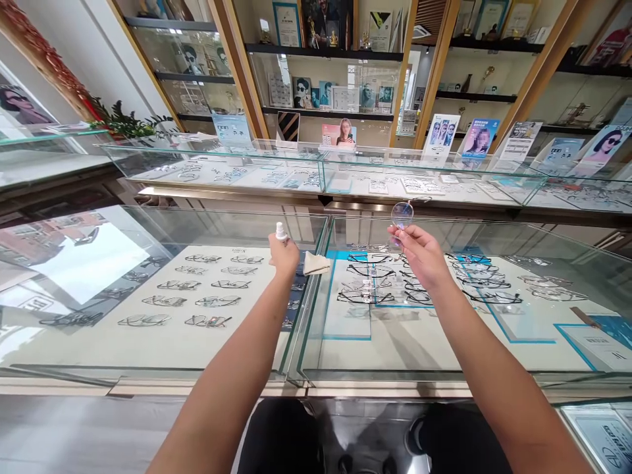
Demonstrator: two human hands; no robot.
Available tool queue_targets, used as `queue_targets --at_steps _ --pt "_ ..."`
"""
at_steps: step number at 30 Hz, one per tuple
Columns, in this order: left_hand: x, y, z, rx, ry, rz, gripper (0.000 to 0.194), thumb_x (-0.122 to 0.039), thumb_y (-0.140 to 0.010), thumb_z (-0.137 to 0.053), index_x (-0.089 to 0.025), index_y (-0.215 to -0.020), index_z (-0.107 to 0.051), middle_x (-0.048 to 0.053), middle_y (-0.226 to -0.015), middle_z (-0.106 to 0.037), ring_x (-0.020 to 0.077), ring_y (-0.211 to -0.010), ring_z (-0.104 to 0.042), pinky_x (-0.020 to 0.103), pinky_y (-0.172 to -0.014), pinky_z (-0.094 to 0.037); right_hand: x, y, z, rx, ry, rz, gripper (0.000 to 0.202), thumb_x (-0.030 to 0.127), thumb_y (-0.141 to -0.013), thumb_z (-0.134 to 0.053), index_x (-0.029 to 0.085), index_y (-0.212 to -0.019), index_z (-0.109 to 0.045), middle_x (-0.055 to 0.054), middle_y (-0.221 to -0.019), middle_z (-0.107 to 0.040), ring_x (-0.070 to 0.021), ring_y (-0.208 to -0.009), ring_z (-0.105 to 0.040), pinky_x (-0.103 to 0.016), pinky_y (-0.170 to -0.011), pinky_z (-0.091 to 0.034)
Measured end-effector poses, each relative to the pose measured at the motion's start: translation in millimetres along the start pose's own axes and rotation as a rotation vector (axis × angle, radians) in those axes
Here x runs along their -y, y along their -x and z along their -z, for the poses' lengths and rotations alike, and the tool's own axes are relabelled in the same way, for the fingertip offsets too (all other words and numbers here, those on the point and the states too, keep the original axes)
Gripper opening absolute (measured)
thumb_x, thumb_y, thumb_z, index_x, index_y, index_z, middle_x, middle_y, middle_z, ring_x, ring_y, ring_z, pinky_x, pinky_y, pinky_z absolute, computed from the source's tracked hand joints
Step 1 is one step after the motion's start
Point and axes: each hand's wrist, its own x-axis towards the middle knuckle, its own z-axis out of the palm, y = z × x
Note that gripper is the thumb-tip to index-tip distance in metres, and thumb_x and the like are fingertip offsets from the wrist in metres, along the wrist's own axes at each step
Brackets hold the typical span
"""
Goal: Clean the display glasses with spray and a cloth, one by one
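My left hand (284,253) is wrapped around a small spray bottle (281,230), whose white nozzle sticks up above the fingers. Most of the bottle is hidden by the hand. Raised over the glass counter, my right hand (419,250) pinches a pair of thin-framed eyeglasses (402,214). One round lens faces me, and a temple reaches out to the right. Between the two hands a folded beige cloth (316,263) lies on the glass top near the seam of the two cases.
Under the glass of the left display case (148,349) and right display case (419,355) lie rows of eyeglasses. Behind runs another glass counter (222,155) with upright advert cards (478,137). A potted plant (128,122) stands at the left, before wall shelves.
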Motion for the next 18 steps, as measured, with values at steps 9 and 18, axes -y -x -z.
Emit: queue_targets --at_steps 9,18 --pt "-66 57 1.1 0.739 0.648 0.1 0.034 -0.047 -0.074 -0.073 -0.022 -0.091 -0.056 0.003 -0.085 -0.052 0.0174 -0.078 -0.054 0.027 -0.059 -0.045 -10 3 -2 0.034 0.073 -0.018 0.029 0.052 -0.084 -0.089 0.027 -0.09 -0.076 -0.004 -0.109 -0.082 -0.0232 -0.114 -0.07 -0.044 -0.115 -0.047" --pt "-79 91 7.0 1.253 0.812 0.25 0.063 -0.082 -0.082 -0.06 -0.019 -0.075 -0.059 0.004 -0.076 -0.046 0.0192 -0.073 -0.051 0.03 -0.057 -0.046 -15 11 -18 0.016 0.235 -0.091 0.044 0.065 -0.075 -0.089 0.025 -0.087 -0.077 -0.005 -0.099 -0.082 -0.024 -0.101 -0.07 -0.041 -0.098 -0.051"
